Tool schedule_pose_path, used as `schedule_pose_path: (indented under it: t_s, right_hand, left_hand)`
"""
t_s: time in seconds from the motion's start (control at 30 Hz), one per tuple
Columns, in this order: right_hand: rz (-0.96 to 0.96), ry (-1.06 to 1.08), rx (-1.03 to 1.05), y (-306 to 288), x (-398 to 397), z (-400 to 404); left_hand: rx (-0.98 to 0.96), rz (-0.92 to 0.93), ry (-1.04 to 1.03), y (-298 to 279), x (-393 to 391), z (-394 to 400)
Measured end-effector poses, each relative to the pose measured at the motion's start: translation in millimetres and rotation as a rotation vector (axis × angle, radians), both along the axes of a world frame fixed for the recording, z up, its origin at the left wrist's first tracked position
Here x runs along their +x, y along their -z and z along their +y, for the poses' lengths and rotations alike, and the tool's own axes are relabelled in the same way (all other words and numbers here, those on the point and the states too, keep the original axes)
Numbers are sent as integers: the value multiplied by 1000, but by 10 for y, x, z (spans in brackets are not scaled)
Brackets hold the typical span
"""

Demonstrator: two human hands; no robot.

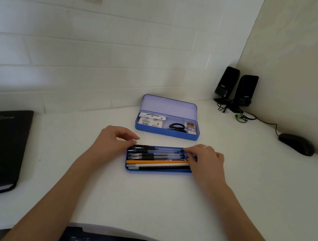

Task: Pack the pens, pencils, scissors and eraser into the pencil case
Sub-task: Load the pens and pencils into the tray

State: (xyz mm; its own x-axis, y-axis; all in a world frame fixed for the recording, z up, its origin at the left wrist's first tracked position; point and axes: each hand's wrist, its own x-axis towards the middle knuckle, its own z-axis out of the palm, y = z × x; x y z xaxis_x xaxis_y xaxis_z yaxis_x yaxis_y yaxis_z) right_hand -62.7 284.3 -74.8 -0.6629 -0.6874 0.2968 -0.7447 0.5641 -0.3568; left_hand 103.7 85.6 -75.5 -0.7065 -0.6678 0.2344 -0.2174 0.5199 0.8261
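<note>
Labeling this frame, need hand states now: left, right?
Left hand: fingertips pinching the top pen in the tray.
Right hand: fingers on the tray's right end; grip cannot be told.

bare desk near side | tray to case: narrow gap | right: mouse, 2 speakers

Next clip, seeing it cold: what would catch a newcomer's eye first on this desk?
Both hands, left and right, rest at the ends of a shallow blue tray in the middle of the white desk, filled with pens and pencils lying side by side. Just behind it, the open blue pencil case holds black-handled scissors. Two black speakers stand in the far right corner.
</note>
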Motion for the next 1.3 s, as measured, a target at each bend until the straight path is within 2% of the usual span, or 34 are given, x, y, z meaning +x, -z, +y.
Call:
schedule_pose_path:
  t_s: [0.2, 0.67, 0.87, 1.1, 1.3]
  right_hand:
    - [35, 6, 77, 51, 55, -24]
    - [-49, -90, -28, 90, 123, -9]
    - [-223, -123, -294, 101, 103, -29]
    - [-332, -126, -375, 46, 99, -34]
    - [-348, -88, -308, 80, 60, -8]
  left_hand:
    - [-58, -85, 28, 25, -36, 44]
    - [4, -75, 61, -48, 9, 39]
    - [50, -106, 80, -53, 16, 22]
    - [63, -91, 98, -40, 29, -4]
    - [84, -66, 113, -27, 34, -19]
